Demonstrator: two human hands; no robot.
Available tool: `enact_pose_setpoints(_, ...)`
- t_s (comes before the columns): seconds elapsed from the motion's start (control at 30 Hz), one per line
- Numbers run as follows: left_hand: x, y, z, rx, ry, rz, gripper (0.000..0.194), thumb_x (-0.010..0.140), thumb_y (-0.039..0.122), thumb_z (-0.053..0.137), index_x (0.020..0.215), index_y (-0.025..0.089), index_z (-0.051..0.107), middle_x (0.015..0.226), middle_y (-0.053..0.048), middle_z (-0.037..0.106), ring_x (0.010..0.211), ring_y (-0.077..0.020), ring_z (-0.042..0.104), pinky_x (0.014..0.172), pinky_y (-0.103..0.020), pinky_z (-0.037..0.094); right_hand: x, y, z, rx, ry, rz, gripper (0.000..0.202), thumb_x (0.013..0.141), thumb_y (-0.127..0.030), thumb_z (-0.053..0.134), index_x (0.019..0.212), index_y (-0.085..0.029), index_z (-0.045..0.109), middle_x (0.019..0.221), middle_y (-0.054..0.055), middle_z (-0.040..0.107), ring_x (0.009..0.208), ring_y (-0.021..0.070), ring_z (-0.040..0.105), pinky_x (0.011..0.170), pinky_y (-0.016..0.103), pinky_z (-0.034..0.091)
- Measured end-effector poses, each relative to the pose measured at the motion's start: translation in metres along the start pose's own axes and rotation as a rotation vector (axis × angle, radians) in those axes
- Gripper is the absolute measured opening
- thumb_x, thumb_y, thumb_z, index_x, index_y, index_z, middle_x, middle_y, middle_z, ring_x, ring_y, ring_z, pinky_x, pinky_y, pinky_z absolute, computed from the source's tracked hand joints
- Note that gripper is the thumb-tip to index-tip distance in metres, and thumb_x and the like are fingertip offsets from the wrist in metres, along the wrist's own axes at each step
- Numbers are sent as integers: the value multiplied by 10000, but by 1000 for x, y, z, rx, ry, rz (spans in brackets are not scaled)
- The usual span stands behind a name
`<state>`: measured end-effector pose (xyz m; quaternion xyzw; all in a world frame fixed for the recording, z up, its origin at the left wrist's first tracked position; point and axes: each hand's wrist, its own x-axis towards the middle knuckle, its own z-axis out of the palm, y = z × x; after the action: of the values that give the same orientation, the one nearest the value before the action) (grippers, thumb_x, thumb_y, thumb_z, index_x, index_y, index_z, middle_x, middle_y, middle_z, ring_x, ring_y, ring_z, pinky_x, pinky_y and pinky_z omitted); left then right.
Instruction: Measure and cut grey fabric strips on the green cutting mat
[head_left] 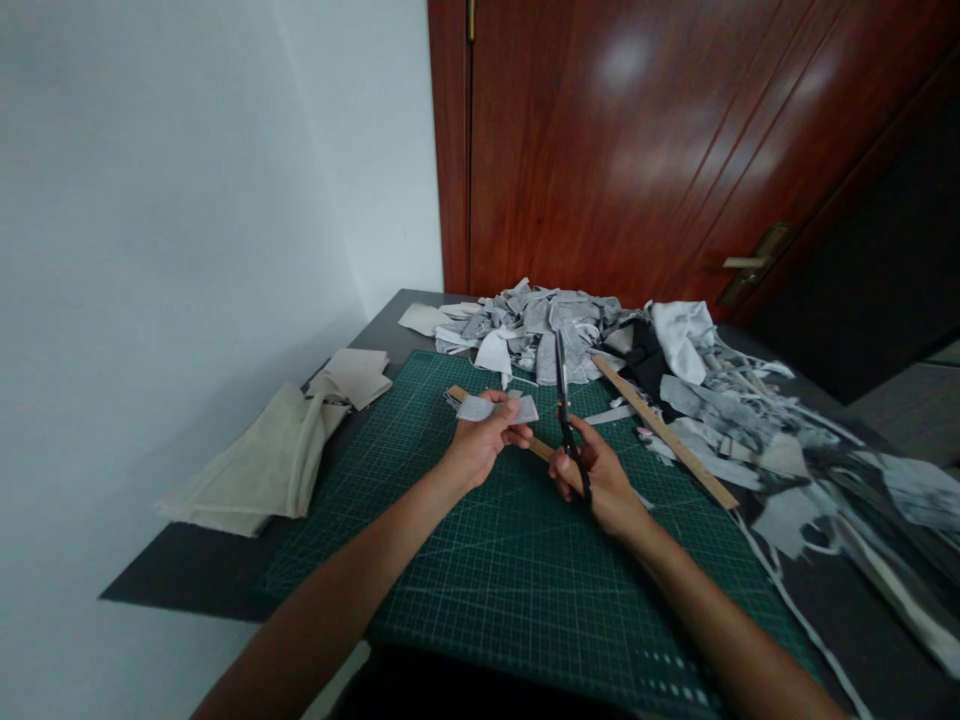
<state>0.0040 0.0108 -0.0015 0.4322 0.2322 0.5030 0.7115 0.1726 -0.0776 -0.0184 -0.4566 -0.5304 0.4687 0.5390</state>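
Note:
Pinched between the thumb and fingers of my left hand (pixel 480 445) is a small grey piece of fabric (pixel 528 408). My right hand (pixel 598 478) grips a pair of black-handled scissors (pixel 562 385), blades pointing away from me, to the right of the fabric and apart from it. Both hands are above a green cutting mat (pixel 480 570) with a grid. Beneath them lies a wooden ruler (pixel 541 450), partly hidden by my hands. Small scraps are on the mat just beyond my fingers.
A heap of grey and white fabric pieces (pixel 555 320) covers the table's far side. Another wooden ruler (pixel 664 430) lies at the right, beside strewn scraps (pixel 720 450). Folded beige cloth (pixel 255 470) rests at the left by the wall. A brown door (pixel 600 150) stands behind.

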Motion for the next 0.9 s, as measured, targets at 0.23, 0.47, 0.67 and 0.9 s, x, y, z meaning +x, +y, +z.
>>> enact_pose_setpoints(0.23, 4, 7, -1, -12, 184, 167, 529, 727, 536, 874, 971, 154, 601, 801, -52, 744, 705, -199, 761, 662, -292, 628, -17, 3, 16, -68, -162, -76, 812, 916, -738, 592, 1525, -228, 423, 796, -22, 538, 648, 155, 478, 594, 282, 388)
enact_pose_setpoints(0.47, -2, 9, 6, 39, 285, 252, 531, 758, 591, 828, 926, 184, 532, 740, -26, 733, 604, -169, 727, 593, -273, 604, -22, 0, 33, -15, -91, 42, 836, 895, -720, 637, 1520, -207, 424, 739, -43, 484, 547, 130, 416, 494, 256, 347)
enact_pose_setpoints(0.67, -2, 9, 5, 121, 309, 261, 500, 814, 607, 767, 931, 191, 514, 724, -23, 726, 586, -171, 720, 581, -283, 598, -23, -1, 34, -41, -148, 22, 819, 868, -692, 699, 1490, -208, 477, 715, -34, 508, 526, 123, 402, 466, 243, 315)
enact_pose_setpoints(0.9, 2, 3, 1, 120, 330, 258, 502, 800, 601, 777, 937, 209, 495, 709, -6, 719, 587, -182, 721, 569, -295, 596, -24, 1, 34, -18, -182, 42, 843, 874, -705, 681, 1519, -211, 455, 716, -39, 490, 509, 112, 383, 449, 232, 302)
